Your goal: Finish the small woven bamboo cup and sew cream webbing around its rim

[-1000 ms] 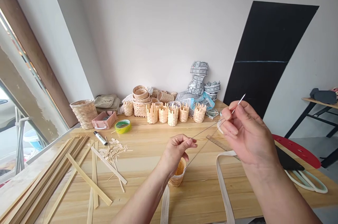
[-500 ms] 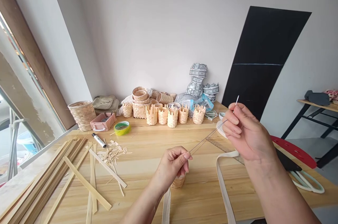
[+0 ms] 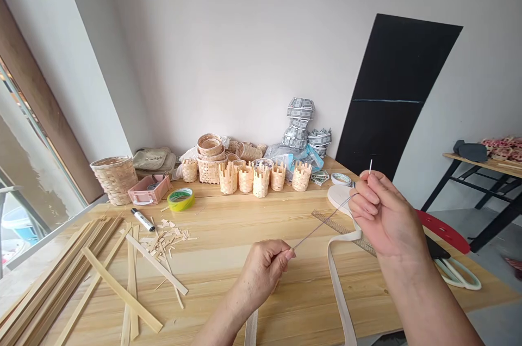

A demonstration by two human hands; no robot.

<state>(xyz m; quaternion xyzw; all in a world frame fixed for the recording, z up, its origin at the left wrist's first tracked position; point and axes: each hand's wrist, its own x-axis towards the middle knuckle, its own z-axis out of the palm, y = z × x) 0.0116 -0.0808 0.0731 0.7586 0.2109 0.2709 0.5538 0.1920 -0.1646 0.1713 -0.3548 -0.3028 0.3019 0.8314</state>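
Note:
My right hand (image 3: pixel 381 210) is raised over the right of the table, pinching a needle (image 3: pixel 371 166) whose tip points up. A grey thread (image 3: pixel 320 224) runs taut from that hand down to my left hand (image 3: pixel 267 267). The left fingers are closed on the thread, low over the table's middle. A pale cloth tape (image 3: pixel 337 286) comes off a roll (image 3: pixel 339 197) behind my right hand and bends toward the front edge. Another stretch of tape (image 3: pixel 252 329) shows below my left wrist. The small basket under my left hand is hidden now.
Several small woven baskets (image 3: pixel 261 181) line the table's back. Wood strips (image 3: pixel 53 275) and cut scraps (image 3: pixel 167 240) lie at left, near a marker (image 3: pixel 142 219), yellow-green tape (image 3: pixel 180 200) and a pink box (image 3: pixel 150 191). A ruler (image 3: pixel 346 230) and scissors (image 3: pixel 457 272) lie at right.
The two thread strands have drawn together into one line. My left hand has moved slightly down and left, covering the small basket. The view has shifted a little to the right.

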